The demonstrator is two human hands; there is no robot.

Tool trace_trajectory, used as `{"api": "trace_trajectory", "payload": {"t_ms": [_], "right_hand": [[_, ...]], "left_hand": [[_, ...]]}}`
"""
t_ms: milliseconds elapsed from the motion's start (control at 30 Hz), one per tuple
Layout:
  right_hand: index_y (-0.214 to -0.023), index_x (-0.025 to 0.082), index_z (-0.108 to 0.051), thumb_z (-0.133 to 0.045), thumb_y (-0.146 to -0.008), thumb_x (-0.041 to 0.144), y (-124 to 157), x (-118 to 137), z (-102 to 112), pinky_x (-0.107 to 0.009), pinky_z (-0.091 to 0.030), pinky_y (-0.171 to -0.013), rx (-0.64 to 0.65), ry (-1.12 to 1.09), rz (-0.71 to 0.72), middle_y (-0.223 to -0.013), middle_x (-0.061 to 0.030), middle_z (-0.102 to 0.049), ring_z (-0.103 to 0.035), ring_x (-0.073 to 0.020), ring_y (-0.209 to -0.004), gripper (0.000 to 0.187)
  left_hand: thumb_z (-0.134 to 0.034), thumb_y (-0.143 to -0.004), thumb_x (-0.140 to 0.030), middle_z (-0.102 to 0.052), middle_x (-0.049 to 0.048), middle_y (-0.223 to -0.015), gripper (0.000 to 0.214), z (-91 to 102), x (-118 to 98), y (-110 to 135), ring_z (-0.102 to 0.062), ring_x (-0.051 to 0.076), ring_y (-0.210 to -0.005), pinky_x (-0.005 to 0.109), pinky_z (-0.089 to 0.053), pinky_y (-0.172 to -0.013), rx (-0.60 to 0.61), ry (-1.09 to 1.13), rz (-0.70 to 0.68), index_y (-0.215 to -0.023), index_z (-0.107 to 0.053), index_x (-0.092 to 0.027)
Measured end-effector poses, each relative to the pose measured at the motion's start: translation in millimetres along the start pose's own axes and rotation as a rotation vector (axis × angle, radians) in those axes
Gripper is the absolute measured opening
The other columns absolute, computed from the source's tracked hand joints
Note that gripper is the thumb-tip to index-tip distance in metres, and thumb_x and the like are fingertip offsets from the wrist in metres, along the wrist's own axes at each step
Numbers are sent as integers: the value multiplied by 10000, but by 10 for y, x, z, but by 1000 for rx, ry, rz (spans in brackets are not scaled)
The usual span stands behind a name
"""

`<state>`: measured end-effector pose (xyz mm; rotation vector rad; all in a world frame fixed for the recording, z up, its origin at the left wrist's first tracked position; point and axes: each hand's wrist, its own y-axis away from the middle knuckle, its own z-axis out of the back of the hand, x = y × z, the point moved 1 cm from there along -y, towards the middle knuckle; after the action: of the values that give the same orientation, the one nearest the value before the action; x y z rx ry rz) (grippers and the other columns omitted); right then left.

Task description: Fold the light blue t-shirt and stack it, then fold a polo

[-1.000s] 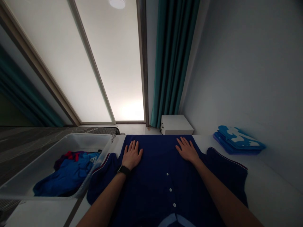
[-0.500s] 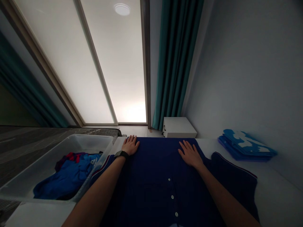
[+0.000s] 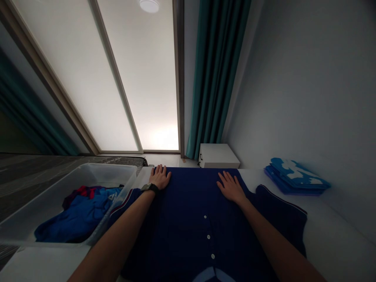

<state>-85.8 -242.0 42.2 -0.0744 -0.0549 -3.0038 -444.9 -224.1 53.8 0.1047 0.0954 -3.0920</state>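
OK, from my end I've got the dark blue shirt (image 3: 188, 215) spread flat on the white table (image 3: 331, 231), collar (image 3: 205, 273) at the near end. L hand (image 3: 159, 179) palm-down at its far left corner, R hand (image 3: 231, 188) palm-down nr the far right, both w/ fingers flat, gripping nothing. I see a plastic bin (image 3: 38, 205) w/ clothes (image 3: 78, 215) just left, & folded blue stack (image 3: 296, 178) to the right
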Motion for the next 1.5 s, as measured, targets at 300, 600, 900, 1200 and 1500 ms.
{"api": "trace_trajectory", "payload": {"t_ms": [300,600,900,1200,1500], "right_hand": [[-1525,167,-236,-161,-971,533,296,263,75,-467,-49,-1174,28,-38,44,-1597,-104,-170,-103,-233,-1470,668],[-1528,174,-225,-161,-967,544,551,395,55,-460,-31,-1175,-17,-40,80,-1600,-89,-155,-72,-214,-1474,675],[-1528,178,-228,-182,-967,544,750,447,172,-462,-48,-1180,38,-54,109,-1597,-90,-156,-76,-224,-1474,671],[-1520,187,-263,-206,-965,541,1183,438,170,-455,-74,-1185,34,-71,213,-1591,-80,-188,-110,-226,-1471,660],[-1500,191,-321,-259,-963,487,1246,45,261,-421,-105,-1186,-23,-78,197,-1586,-70,-214,-133,-211,-1467,617]], "left_hand": [[-230,-990,-513,-293,58,-1564,577,23,-1040,766,-234,207,-1449,433,-186,-1177,-21,162,-521,-1476,-354,-228],[-257,-990,-497,-284,51,-1568,560,-37,-1135,925,-215,217,-1455,451,-176,-1182,-36,141,-553,-1483,-345,-246],[-272,-981,-519,-289,39,-1567,572,-85,-1136,905,-215,221,-1455,449,-157,-1188,-55,140,-556,-1487,-336,-259],[-293,-981,-496,-285,39,-1567,558,-50,-1150,912,-206,218,-1458,445,-157,-1188,-44,131,-559,-1485,-340,-260],[-282,-985,-478,-267,55,-1572,559,-19,-1151,890,-199,217,-1460,458,-153,-1187,3,111,-543,-1487,-336,-239]]}}
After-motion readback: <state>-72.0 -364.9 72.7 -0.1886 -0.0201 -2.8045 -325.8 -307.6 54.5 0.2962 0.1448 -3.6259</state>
